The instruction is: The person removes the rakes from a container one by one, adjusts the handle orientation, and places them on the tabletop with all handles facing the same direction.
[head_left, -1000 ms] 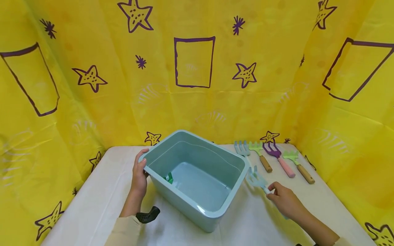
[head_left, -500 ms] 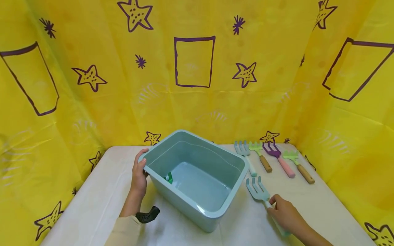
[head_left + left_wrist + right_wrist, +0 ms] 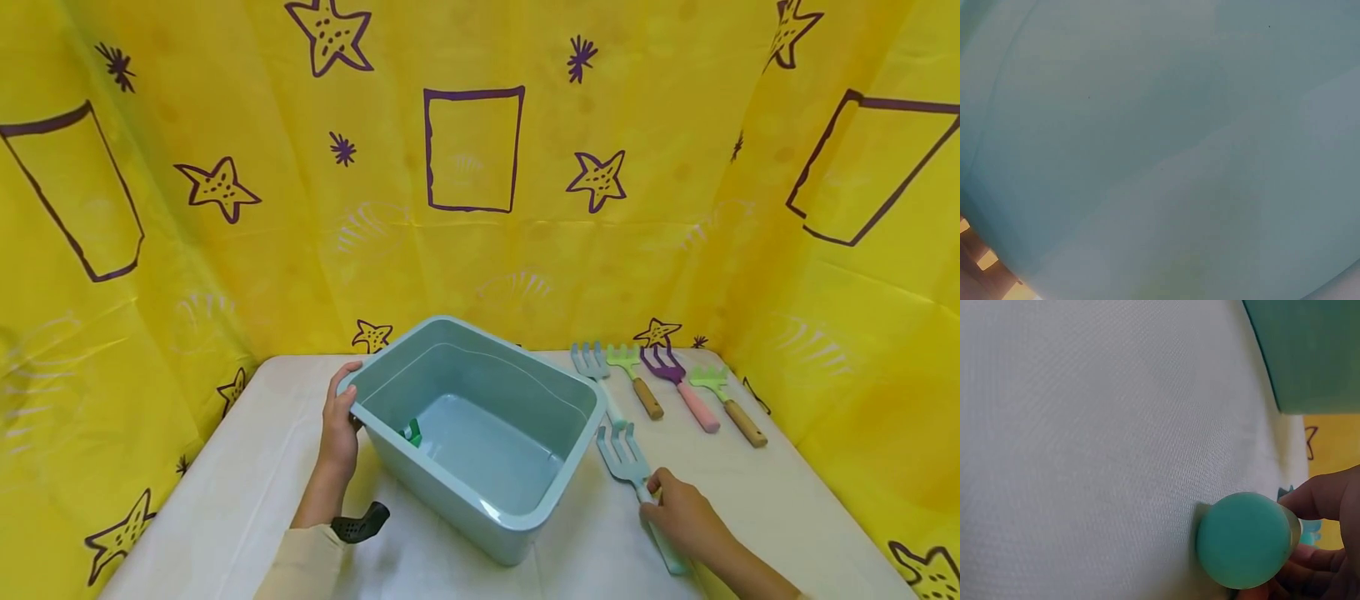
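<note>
A blue-green plastic storage bin [image 3: 487,500] stands at an angle on the white table. My left hand [image 3: 341,421] grips its left corner, with the thumb over the rim; the bin's side fills the left wrist view. To the right of the bin, my right hand [image 3: 678,512] pinches the handle of a pale blue hand fork [image 3: 626,458], tines pointing away from me. In the right wrist view the rounded green handle end [image 3: 1244,540] shows close over the cloth, with the fingers [image 3: 1319,497] around the handle behind it.
A small green object [image 3: 412,432] lies inside the bin. At the back right lie another pale blue fork [image 3: 592,367], a green rake with a wooden handle [image 3: 637,387], a purple fork with a pink handle [image 3: 682,387] and another green rake [image 3: 731,408]. Yellow cloth walls [image 3: 480,275] enclose the table.
My right hand has brought the pale blue hand fork back toward me and down beside the bin, then slightly left. The left hand and the bin have stayed put.
</note>
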Available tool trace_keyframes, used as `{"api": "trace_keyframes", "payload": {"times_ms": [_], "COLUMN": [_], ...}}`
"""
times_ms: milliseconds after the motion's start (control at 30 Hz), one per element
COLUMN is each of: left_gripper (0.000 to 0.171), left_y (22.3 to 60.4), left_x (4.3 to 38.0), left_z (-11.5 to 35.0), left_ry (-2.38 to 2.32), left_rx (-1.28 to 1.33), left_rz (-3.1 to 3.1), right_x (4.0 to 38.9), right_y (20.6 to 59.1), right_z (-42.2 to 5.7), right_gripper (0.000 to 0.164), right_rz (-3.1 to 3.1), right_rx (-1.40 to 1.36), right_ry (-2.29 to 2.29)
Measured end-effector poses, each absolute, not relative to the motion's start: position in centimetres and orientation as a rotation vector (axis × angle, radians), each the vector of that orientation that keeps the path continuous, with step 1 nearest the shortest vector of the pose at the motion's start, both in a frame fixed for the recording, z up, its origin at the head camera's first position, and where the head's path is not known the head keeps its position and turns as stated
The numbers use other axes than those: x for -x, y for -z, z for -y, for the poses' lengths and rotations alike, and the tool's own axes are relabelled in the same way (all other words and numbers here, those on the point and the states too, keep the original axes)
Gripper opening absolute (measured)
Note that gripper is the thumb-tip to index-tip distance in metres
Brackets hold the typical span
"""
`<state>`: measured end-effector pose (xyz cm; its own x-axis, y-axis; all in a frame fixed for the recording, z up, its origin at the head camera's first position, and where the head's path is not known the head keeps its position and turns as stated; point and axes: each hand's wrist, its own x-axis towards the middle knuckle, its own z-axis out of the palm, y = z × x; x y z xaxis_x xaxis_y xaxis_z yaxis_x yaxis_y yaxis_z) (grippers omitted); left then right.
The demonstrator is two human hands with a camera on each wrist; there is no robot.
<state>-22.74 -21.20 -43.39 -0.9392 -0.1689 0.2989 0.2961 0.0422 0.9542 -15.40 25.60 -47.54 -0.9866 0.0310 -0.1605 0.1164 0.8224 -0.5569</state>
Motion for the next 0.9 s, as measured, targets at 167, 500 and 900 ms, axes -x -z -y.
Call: {"api": "trace_keyframes", "payload": {"times_ms": [167,500,900], "left_gripper": [0.049,0.047,0.047], "left_y": [43.3,43.7,43.4], "left_x": [22.8,22.8,22.8], "left_z": [21.2,21.2,21.2], "left_ry": [1.963,1.971,1.956], "left_rx": [0.136,0.131,0.136], "left_rz": [1.994,1.978,1.994], "right_x": [15.8,16.1,16.3], "right_y": [47.3,47.4,45.2], "right_z": [-25.4,-25.5,-25.6], "right_gripper": [0.024,0.026,0.035], "right_rz": [-2.846,-2.826,-2.904], "right_rx": [-0.133,-0.145,-0.103], "right_ry": [0.883,0.881,0.798]}}
